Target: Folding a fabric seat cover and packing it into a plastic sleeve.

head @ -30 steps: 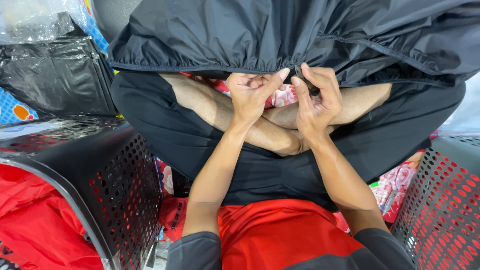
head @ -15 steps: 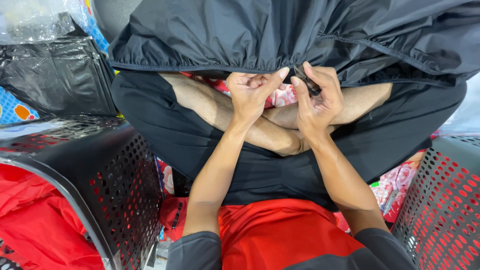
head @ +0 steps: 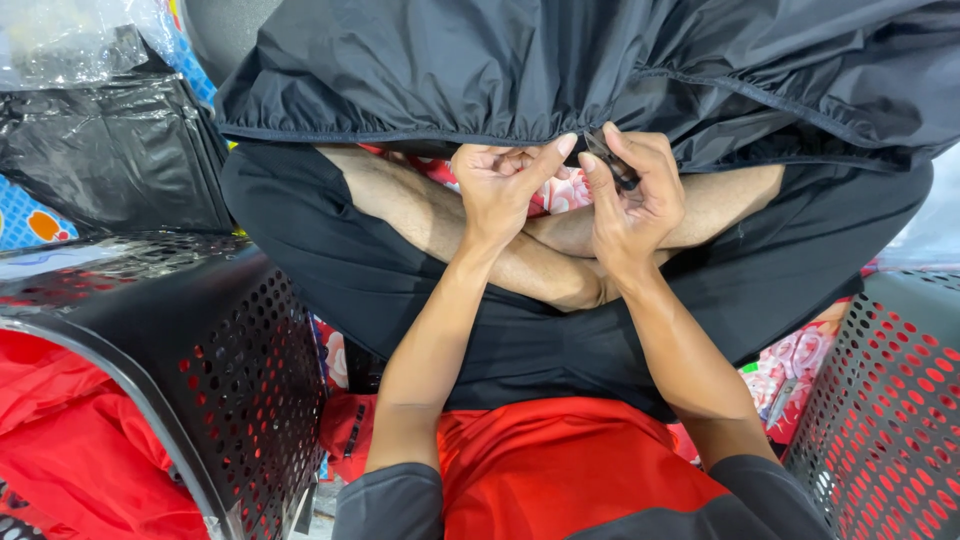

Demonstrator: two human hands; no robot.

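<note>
A black jacket-like garment (head: pixel 620 60) with a gathered elastic hem hangs in front of me, over my crossed legs. My left hand (head: pixel 503 188) pinches the hem from below, with the thumb pressed up against its edge. Right beside it, my right hand (head: pixel 638 200) grips a small dark tool (head: pixel 612 160), which looks like thread snips, with its tip at the same stretch of hem. The two hands almost touch. The fingers hide most of the tool.
A black perforated plastic basket (head: pixel 215 370) stands at my left, with red cloth (head: pixel 60 450) in it. Another perforated basket (head: pixel 885 400) stands at my right. A black plastic bag (head: pixel 110 150) lies at the upper left. A floral mat (head: pixel 800 360) covers the floor.
My right hand has shifted its fingers slightly on the tool at the hem. The left hand keeps its pinch and the garment has barely moved.
</note>
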